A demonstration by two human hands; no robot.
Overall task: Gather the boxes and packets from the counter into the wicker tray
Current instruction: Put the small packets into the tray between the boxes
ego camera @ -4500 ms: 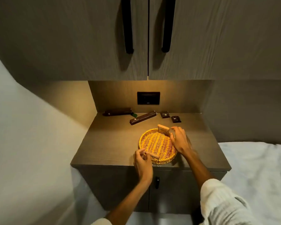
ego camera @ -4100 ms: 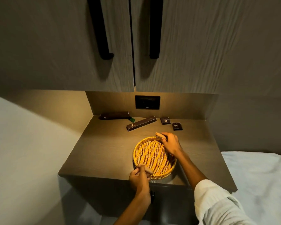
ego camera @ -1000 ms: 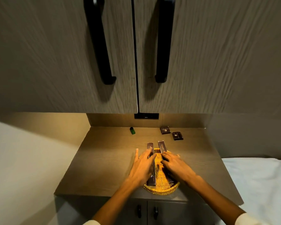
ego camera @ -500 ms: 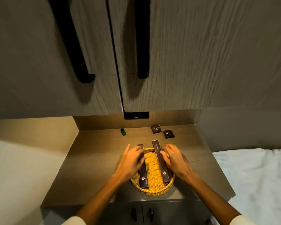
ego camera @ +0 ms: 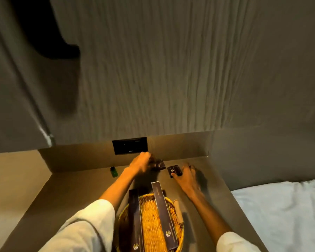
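Note:
The round wicker tray [ego camera: 148, 196] sits on the counter [ego camera: 65, 193] near its front edge. Two long dark boxes lie across the tray, the left box [ego camera: 135, 215] and the right box [ego camera: 162, 210], with their far ends over the rim. At the back of the counter, my left hand [ego camera: 141, 161] is blurred and closes on a small dark packet [ego camera: 160, 165]. My right hand [ego camera: 186, 176] pinches a second small dark packet [ego camera: 173, 170], which is tilted up at one edge.
A small green object [ego camera: 114, 171] lies at the back left, by the wall. A black socket panel [ego camera: 130, 145] is set into the back wall. Cabinet doors with a black handle [ego camera: 49, 33] hang low overhead. A white bed [ego camera: 280, 215] adjoins the counter on the right.
Both hands left the two long boxes in the tray and reached to the back of the counter, each onto a small dark packet. The camera moved closer and lower.

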